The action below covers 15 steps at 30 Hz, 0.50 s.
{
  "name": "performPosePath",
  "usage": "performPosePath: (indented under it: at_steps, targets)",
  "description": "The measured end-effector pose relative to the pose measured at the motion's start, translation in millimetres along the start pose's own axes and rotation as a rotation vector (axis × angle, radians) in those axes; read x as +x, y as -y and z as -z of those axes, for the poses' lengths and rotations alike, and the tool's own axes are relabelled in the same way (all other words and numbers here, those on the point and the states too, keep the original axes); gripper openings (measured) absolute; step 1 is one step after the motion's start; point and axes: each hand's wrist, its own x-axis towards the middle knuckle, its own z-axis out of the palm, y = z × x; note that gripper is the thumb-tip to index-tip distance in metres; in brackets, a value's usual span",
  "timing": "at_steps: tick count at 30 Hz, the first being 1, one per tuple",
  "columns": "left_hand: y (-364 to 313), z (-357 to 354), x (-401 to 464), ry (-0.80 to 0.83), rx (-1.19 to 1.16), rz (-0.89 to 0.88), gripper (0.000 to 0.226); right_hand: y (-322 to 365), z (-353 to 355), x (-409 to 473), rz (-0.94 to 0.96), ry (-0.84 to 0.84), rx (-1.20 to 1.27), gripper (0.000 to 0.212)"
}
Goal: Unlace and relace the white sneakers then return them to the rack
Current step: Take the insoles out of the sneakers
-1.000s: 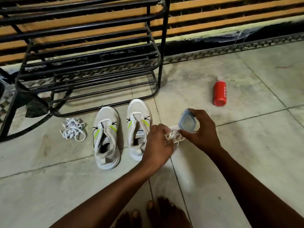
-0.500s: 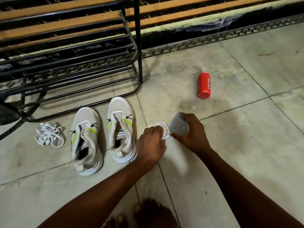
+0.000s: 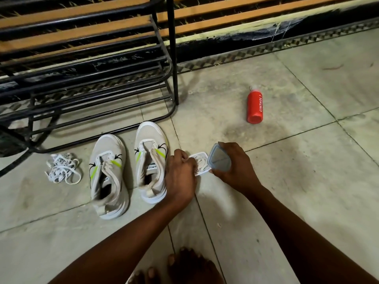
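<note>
Nearest you, your left hand [image 3: 180,173] curls at a small white tub [image 3: 202,162] while your right hand [image 3: 233,165] grips its lid [image 3: 219,160]; beyond, both sneakers [image 3: 150,160] stand unlaced beside pulled laces [image 3: 61,170], relacing and the rack [image 3: 102,78] apparently still ahead.
</note>
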Motion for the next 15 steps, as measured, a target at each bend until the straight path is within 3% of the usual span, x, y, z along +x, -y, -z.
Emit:
performPosePath:
  at_steps: [3,9,15]
  targets:
    - [5.9,-5.7,2.9,0.062,0.089,-0.059,0.026,1.4,-1.0,2.0,0.032,0.036,-0.033,0.084]
    - [2.5,2.0,1.4,0.058,0.012,-0.050,0.033,2.8,-6.9,5.6,0.066,0.137,-0.137,0.087]
    - [5.9,3.8,4.3,0.100,0.099,-0.135,0.017,2.4,-13.7,8.8,0.066,0.190,-0.184,0.090]
